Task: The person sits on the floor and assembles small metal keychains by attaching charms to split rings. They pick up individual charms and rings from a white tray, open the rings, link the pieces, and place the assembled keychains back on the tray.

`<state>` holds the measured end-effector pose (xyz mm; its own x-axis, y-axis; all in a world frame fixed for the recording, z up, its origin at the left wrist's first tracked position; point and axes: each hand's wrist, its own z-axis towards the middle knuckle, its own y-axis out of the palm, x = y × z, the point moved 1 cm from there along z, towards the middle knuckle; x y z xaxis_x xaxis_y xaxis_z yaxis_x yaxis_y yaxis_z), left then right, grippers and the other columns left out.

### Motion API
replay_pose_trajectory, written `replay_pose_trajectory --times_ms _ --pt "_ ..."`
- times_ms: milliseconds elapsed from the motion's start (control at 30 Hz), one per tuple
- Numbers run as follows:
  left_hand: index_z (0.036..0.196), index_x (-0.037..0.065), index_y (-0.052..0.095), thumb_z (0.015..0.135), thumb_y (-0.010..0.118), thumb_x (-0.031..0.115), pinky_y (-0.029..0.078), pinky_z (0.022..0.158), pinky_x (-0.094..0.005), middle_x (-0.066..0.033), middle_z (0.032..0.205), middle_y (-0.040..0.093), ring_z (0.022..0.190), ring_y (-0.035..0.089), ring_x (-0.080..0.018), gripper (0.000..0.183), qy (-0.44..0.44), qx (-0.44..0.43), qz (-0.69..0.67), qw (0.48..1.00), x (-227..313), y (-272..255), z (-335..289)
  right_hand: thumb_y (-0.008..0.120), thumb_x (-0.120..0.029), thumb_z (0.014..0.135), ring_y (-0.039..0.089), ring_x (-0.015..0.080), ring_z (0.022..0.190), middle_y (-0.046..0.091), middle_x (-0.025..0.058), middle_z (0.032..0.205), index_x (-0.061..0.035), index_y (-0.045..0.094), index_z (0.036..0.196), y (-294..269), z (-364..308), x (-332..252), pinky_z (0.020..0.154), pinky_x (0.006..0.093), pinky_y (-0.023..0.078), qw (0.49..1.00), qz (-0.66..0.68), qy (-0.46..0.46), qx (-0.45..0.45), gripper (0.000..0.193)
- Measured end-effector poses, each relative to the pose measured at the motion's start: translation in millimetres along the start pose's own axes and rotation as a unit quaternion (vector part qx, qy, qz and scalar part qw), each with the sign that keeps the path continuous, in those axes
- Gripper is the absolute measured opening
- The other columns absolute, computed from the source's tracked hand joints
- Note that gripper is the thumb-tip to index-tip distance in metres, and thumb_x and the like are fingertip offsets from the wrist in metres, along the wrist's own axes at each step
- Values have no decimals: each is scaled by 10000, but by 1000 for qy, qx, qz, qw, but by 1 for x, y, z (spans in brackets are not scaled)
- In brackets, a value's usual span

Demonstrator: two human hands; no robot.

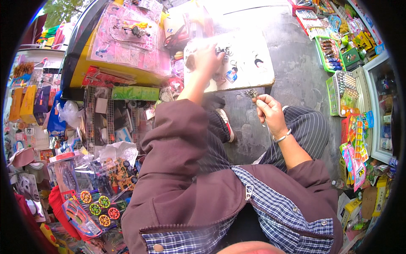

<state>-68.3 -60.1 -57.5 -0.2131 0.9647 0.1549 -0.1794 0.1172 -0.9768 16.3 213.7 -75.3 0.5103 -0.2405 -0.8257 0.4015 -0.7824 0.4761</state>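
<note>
Right hand (272,115), metal pieces (251,93) at fingertips (260,102)

Left arm: we reach it forward, well beyond our right one.
Left forearm (191,89): bare near the wrist, slanting up and slightly to our right.
Left hand (206,61): blurred, its back toward us; we cannot make out how the fingers close.
Right arm: bent, nearer our body.
Right forearm (296,150): bare, angled forward and inward.
Right wrist (282,136): roughly in line with the forearm.
Right hand (272,113): thumb and forefinger pinched together, our other fingers curled.
</note>
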Motion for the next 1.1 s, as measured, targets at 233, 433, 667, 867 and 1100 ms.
replay_pose_trajectory --times_ms 233,433,667,867,1100 --pt "1043 104 653 771 631 319 421 897 -442 -139 1019 628 1011 579 -303 347 36 8 -103 994 9 14 18 536 -143 914 429 35 500 511 -24 636 -17 593 972 2 1 2 435 177 345 1000 20 11 -4 151" --pt "888 110 681 768 627 252 419 883 -430 -117 965 641 962 592 -302 193 66 58 -93 992 31 19 12 536 -146 916 428 34 497 513 -23 637 -16 591 979 2 3 2 432 177 343 999 29 12 -9 154" --pt "1106 207 613 752 608 134 433 898 -381 -59 1228 536 1087 535 -249 362 183 44 -28 982 41 20 6 540 -150 913 424 34 484 514 -22 632 -17 598 972 1 3 2 430 178 344 1000 24 9 -10 156" --pt "1212 220 560 750 589 130 337 1013 -402 -70 1269 500 1209 441 -253 472 208 -108 9 972 51 15 21 505 -131 927 401 42 461 483 -27 611 -13 581 963 3 2 2 410 178 335 1000 20 7 -2 145" --pt "1194 196 566 838 502 175 456 871 -413 -90 1173 527 1026 559 -300 362 138 -81 5 987 47 4 13 508 -130 926 405 44 454 487 -26 612 -12 580 961 0 4 0 412 179 336 1000 22 1 4 144"
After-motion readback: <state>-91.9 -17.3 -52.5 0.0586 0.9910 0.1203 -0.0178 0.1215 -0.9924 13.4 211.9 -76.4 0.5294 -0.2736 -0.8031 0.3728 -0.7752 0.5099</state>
